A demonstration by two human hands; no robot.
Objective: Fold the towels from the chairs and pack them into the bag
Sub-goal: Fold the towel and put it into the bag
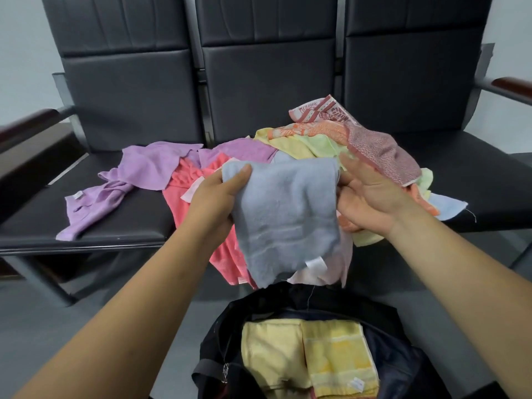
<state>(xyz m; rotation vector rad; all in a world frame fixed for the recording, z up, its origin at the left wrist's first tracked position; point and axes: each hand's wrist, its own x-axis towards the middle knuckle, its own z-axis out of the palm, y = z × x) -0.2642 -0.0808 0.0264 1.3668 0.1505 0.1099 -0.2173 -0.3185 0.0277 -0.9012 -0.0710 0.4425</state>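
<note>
Above the open dark bag (403, 370), a grey-blue towel (285, 214) hangs between both hands. The left hand (216, 197) pinches its top left corner, thumb in front. The right hand (371, 200) lies with fairly straight fingers at the right edge; whether it grips I cannot tell. For a neat fold, bring the edges together squarely, smooth out the slack, then lay it flat on the folded yellow towels (336, 355). Loose towels (288, 144) wait on the bench (129, 226).
</note>
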